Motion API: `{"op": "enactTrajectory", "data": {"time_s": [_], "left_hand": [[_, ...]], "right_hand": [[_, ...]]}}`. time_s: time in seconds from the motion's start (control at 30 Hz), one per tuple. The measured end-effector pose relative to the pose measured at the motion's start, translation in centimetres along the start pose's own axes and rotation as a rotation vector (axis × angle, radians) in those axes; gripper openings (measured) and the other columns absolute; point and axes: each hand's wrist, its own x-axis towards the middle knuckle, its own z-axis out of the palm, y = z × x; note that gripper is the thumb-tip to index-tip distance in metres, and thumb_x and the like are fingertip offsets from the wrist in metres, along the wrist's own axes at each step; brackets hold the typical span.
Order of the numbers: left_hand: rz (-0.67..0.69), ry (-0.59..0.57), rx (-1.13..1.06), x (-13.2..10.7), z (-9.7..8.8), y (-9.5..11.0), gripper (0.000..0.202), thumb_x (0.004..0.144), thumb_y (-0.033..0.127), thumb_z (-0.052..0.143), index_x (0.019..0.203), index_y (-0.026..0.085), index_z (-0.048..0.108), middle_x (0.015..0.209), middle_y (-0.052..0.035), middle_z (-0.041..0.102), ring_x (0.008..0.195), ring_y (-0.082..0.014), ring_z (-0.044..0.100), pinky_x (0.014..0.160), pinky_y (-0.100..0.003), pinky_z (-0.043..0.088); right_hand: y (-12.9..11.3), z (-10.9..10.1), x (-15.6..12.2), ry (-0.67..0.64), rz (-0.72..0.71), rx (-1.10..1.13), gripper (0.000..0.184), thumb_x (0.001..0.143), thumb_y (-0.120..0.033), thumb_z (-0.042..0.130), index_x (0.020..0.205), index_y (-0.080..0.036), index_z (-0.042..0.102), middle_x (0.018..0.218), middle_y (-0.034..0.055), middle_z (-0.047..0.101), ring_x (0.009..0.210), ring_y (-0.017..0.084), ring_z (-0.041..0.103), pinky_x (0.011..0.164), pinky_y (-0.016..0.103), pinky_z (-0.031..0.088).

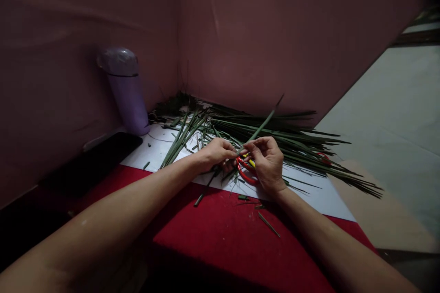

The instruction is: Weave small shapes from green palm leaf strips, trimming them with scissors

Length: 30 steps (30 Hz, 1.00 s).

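My left hand [216,154] and my right hand [266,161] meet over a white sheet [316,194], both pinching one long green leaf strip [263,124] that slants up and to the right. The fingers of both hands are closed on it. Red-handled scissors [244,169] lie on the sheet directly under my right hand, partly hidden by it. A spread pile of long green leaf strips [292,139] lies just beyond the hands.
A lilac flask [125,89] stands at the back left against the pink wall. A dark flat object [92,160] lies left of the sheet. Cut leaf bits [268,224] lie on the red cloth [213,233]. The table's right edge drops to the floor.
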Motion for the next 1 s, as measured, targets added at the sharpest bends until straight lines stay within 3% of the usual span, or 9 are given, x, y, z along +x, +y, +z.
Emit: {"op": "enactTrajectory", "data": {"time_s": [0.43, 1.0], "left_hand": [[-0.102, 0.005, 0.027, 0.3, -0.3, -0.7, 0.011, 0.074, 0.011, 0.053, 0.063, 0.01, 0.055, 0.051, -0.0037, 0.058, 0.041, -0.0115, 0.055, 0.039, -0.021, 0.042], [-0.093, 0.033, 0.07, 0.0, 0.0, -0.4, 0.012, 0.073, 0.008, 0.049, 0.062, 0.01, 0.053, 0.048, -0.0028, 0.056, 0.038, -0.0106, 0.053, 0.037, -0.02, 0.042]], "right_hand": [[1.2, -0.3, -0.1, -0.041, 0.024, -0.067, 0.011, 0.075, -0.028, 0.062, 0.076, -0.024, 0.051, 0.068, -0.0016, 0.055, 0.058, 0.015, 0.055, 0.05, 0.027, 0.044], [1.4, -0.3, -0.3, -0.053, -0.046, -0.24, 0.007, 0.075, -0.027, 0.061, 0.074, -0.023, 0.054, 0.067, -0.001, 0.058, 0.06, 0.016, 0.053, 0.058, 0.028, 0.041]]}}
